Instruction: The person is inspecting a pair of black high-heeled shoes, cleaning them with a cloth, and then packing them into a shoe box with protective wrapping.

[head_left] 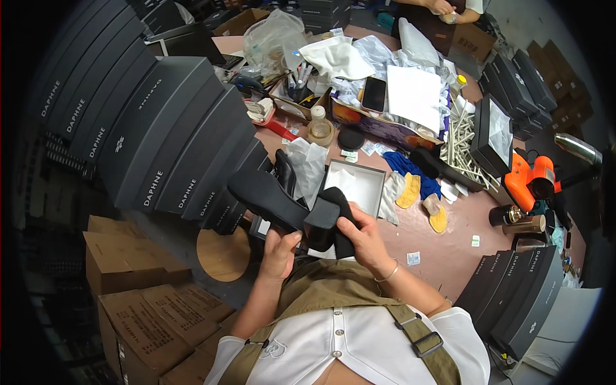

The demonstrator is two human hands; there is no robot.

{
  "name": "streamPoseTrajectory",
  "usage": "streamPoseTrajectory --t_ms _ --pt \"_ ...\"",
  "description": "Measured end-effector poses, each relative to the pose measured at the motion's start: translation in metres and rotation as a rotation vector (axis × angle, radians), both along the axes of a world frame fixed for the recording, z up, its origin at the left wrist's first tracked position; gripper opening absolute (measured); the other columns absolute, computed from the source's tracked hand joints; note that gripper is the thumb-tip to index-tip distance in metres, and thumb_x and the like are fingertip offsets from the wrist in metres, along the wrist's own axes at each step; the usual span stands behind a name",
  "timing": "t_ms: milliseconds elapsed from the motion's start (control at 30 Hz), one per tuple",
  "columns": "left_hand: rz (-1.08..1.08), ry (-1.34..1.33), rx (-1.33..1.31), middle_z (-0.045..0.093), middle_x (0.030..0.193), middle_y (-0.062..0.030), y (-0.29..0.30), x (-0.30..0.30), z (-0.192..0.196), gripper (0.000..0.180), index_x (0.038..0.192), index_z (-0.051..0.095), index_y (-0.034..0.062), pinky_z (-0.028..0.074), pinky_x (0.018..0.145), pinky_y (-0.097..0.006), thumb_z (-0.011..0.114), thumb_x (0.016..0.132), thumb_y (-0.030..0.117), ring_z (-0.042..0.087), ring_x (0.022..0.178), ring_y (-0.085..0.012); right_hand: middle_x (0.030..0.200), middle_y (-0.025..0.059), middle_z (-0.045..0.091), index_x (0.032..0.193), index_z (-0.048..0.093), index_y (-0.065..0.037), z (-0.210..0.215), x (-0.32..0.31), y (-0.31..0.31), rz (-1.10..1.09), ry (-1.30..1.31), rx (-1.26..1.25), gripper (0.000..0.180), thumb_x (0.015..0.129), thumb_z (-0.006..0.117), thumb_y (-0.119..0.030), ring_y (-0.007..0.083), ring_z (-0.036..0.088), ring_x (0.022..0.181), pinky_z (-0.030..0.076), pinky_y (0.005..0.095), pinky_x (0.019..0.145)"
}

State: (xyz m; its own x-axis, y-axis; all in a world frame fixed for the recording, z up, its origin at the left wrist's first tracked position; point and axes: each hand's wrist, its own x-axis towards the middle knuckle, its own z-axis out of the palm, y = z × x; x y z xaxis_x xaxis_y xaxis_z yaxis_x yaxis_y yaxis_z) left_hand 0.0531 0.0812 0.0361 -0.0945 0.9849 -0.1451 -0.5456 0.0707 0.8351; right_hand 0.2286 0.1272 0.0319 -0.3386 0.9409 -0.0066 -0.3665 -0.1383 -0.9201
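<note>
I hold a black block-heeled shoe (266, 197) above my lap, its sole turned partly up and its toe to the left. My left hand (280, 251) is closed around its underside near the heel. My right hand (367, 237) grips a black, elongated, pad-like thing (344, 226) against the block heel; its exact kind is unclear. Beyond them lies an open grey shoe box (378, 192) with white paper inside. Crumpled white tissue paper (307, 163) rests beside it, next to another black, glossy item (284, 168), partly hidden by the shoe.
Tall stacks of dark shoe boxes (160, 141) rise at left; more boxes (513, 295) stand at right. An orange heat gun (529, 176), a glass bottle (319, 128), yellow pads (409, 190) and a phone (374, 94) occupy the table. Cartons (151, 321) stand lower left. Another person's hands (443, 9) show far back.
</note>
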Motion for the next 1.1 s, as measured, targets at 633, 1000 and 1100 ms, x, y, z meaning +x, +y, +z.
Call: streamPoseTrajectory --t_ms 633,1000,1100 --pt "-0.240 -0.938 -0.040 0.057 0.101 -0.0130 -0.018 -0.011 -0.058 0.058 0.135 0.037 0.0088 0.053 0.079 -0.038 0.059 0.087 0.033 0.057 0.094 -0.0236 0.102 0.0078 0.057 0.112 0.064 -0.007 0.040 0.000 -0.042 0.254 -0.985 1.153 0.046 0.066 0.070 -0.012 0.0235 0.054 0.088 0.038 0.0370 0.077" --pt "-0.203 -0.639 -0.047 0.063 0.100 -0.0149 0.006 -0.039 -0.061 0.065 0.131 0.045 0.0004 0.054 0.082 -0.034 0.056 0.090 0.050 0.064 0.088 -0.0253 0.104 0.0139 0.057 0.111 0.063 -0.004 -0.006 0.030 -0.048 0.274 -0.906 0.849 0.038 0.073 0.069 -0.007 0.0310 0.055 0.092 0.044 0.0396 0.079" --pt "-0.261 -0.354 -0.084 0.065 0.096 -0.0121 0.010 -0.047 -0.060 0.074 0.125 0.051 -0.0013 0.054 0.080 -0.033 0.047 0.089 0.064 0.065 0.085 -0.0206 0.106 0.0192 0.058 0.111 0.062 0.001 -0.098 0.098 -0.032 -0.244 -1.050 0.539 0.036 0.078 0.066 -0.013 0.0358 0.057 0.093 0.046 0.0450 0.081"
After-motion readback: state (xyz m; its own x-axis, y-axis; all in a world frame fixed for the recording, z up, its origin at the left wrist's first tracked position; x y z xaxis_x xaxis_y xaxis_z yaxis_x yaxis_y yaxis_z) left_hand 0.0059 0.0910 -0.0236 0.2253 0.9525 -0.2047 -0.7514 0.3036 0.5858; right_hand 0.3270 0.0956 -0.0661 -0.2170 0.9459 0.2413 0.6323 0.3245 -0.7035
